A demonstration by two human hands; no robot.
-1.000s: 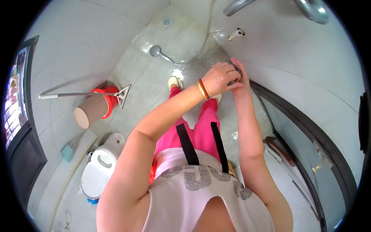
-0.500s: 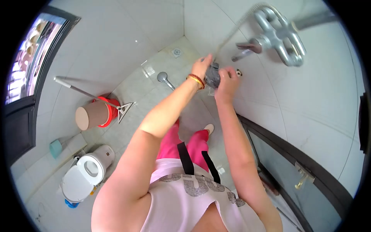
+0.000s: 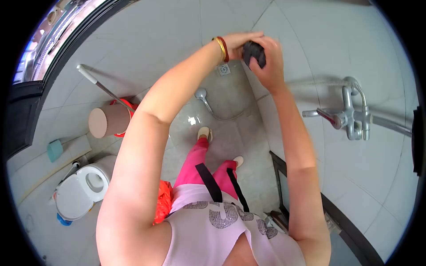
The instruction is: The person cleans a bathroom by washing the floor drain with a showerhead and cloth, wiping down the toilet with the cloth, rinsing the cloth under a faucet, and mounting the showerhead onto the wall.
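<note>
A bunched dark grey cloth (image 3: pixel 254 55) is squeezed between my two hands, held up near the wall corner above the floor drain. My right hand (image 3: pixel 271 62) wraps round it from the right, with the thumb across its lower side. From the left, my left hand (image 3: pixel 239 43) is closed against it, its fingers reaching over the top; the palm side is partly hidden. The wall tap (image 3: pixel 346 117) with its metal hose is to the right, apart from both hands. Below them a shower head (image 3: pixel 201 94) lies on the wet floor.
At left stand a brown bin (image 3: pixel 105 122), a red bucket (image 3: pixel 124 106) behind it and a long-handled squeegee (image 3: pixel 102 86). A toilet (image 3: pixel 91 184) with its lid raised is at lower left. A red plastic bag (image 3: pixel 163 201) shows beside my waist. A dark door frame (image 3: pixel 341 217) is at lower right.
My hands have moved with the cloth away from under the tap towards the wall corner. The view has turned, so the tap appears lower and further right. A red bag has come into view.
</note>
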